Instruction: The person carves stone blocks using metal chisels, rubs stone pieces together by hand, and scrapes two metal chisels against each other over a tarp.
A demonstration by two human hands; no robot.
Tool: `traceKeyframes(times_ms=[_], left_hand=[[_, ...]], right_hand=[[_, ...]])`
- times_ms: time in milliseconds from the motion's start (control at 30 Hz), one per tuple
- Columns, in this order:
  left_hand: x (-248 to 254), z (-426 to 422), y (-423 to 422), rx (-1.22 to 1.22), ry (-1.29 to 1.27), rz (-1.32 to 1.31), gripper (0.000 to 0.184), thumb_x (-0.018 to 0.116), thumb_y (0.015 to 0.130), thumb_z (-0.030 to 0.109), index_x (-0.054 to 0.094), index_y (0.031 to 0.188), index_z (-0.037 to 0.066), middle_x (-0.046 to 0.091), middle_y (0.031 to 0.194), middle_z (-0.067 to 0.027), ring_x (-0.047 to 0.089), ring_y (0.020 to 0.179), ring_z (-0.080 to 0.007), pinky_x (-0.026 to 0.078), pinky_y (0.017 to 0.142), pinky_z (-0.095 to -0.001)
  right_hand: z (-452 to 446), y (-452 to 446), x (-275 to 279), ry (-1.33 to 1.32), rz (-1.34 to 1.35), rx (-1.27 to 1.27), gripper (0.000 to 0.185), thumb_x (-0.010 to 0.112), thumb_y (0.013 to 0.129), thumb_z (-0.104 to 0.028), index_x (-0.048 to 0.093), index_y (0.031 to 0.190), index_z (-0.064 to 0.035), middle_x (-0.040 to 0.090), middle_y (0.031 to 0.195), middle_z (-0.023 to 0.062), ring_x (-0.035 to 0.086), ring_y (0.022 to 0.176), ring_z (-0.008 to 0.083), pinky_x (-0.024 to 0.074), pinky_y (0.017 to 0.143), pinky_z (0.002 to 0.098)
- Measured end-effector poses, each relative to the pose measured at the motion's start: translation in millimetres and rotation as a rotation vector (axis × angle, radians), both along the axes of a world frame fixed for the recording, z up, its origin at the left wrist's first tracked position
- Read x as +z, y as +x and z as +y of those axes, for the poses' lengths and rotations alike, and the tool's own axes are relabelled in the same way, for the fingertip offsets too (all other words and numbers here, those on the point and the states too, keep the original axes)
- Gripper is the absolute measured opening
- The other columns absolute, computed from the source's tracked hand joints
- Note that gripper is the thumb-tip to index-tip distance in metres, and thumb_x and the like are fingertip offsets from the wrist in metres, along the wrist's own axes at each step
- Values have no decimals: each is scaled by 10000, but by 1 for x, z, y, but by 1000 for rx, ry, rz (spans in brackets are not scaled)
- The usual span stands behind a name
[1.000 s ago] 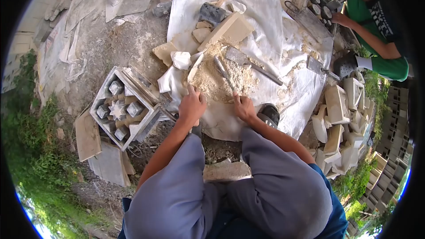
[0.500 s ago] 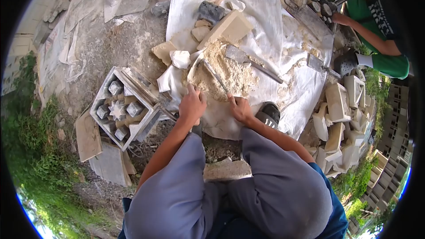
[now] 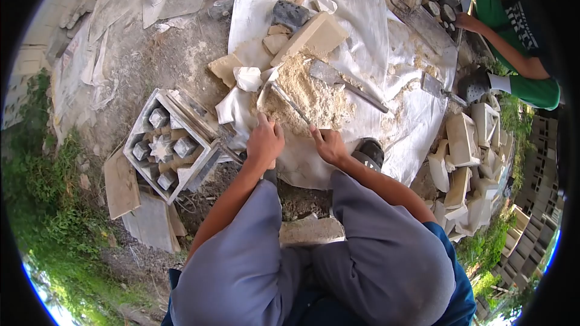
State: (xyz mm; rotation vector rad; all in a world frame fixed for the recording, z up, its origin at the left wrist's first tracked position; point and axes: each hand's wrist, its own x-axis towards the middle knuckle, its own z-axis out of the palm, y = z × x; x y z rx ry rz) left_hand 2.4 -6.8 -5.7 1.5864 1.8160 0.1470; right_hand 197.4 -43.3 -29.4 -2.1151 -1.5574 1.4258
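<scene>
My right hand (image 3: 330, 147) is closed around the near end of a thin metal rod-like tool (image 3: 291, 102). The tool points up and left over a heap of pale sandy powder (image 3: 326, 99), its far tip close to the edge of a pale stone piece (image 3: 264, 92). Curled fingers of my left hand (image 3: 266, 140) are at the near end of that piece; what they grip is hidden. Beyond the powder, a trowel (image 3: 347, 84) lies with its handle toward the lower right. A rectangular pale block (image 3: 311, 37) and a small white chunk (image 3: 247, 78) lie farther back.
A white sheet (image 3: 362, 18) covers the ground, with a dark hammer head (image 3: 290, 14) at its back. A hexagonal mould (image 3: 169, 148) with a star centre stands at left. Pale blocks (image 3: 462, 139) are piled at right. Another person's arm (image 3: 510, 54) reaches in at upper right.
The tool's far tip has swung slightly left, toward the stone piece's edge. My left hand has stayed nearly in place, and the whole view has shifted a little.
</scene>
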Motion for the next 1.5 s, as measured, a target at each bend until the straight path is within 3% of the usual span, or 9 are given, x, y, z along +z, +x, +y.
traceKeyframes(times_ms=[233,367,633,800,1000,1133,1300,1367,1500], left_hand=[[0,3,-1,-10,-17,18,399,511,883,225,351,1121,-52,627,837,-319,629,796,-461,503,707,-523],[-1,4,-1,-12,14,-12,393,513,883,228,355,1113,-50,626,831,-319,628,796,-459,501,705,-525],[0,2,-1,-21,51,8,381,513,882,224,354,1105,-41,622,808,-322,625,788,-467,500,697,-528],[1,3,-2,-34,35,4,394,511,883,228,356,1121,-44,625,808,-317,626,793,-465,504,698,-523],[7,5,0,-35,-17,29,403,512,881,225,353,1130,-49,629,821,-310,628,800,-464,506,709,-519],[5,6,-3,-25,-31,12,383,511,880,221,358,1110,-44,628,826,-313,628,803,-464,502,721,-524],[8,8,-3,-24,-50,20,362,505,881,228,364,1088,-33,625,830,-319,624,802,-470,496,726,-531],[1,7,-5,-42,-53,40,374,506,879,237,365,1098,-31,626,837,-318,623,816,-470,495,730,-531],[0,5,-4,-26,-57,4,424,510,874,247,356,1143,-43,629,845,-313,625,832,-463,496,738,-529]], right_hand=[[-6,-1,-5,161,148,-76,727,339,949,-572,594,750,79,582,710,318,594,744,460,440,719,504],[-3,-2,-17,-38,-25,-45,714,344,960,-547,592,729,82,550,667,300,577,670,407,412,670,500],[-1,2,12,284,124,-129,699,366,962,-538,423,620,69,383,571,249,317,545,316,331,552,454],[1,-1,-13,-10,-50,-70,725,370,938,-582,625,781,79,562,689,309,578,684,413,426,705,502],[-1,6,12,106,48,-72,706,365,957,-547,525,676,80,465,596,266,442,562,315,388,612,479],[2,0,20,239,120,-133,715,342,958,-551,578,704,74,539,645,303,560,611,402,415,632,498],[11,8,-10,29,-3,-45,787,310,941,-615,531,652,83,513,599,273,507,579,382,413,640,493],[12,12,-1,76,-36,-11,734,341,947,-578,625,731,63,565,651,299,616,701,422,445,688,503],[12,14,16,178,64,-43,728,345,955,-566,547,674,74,503,598,280,500,555,364,398,605,492]])
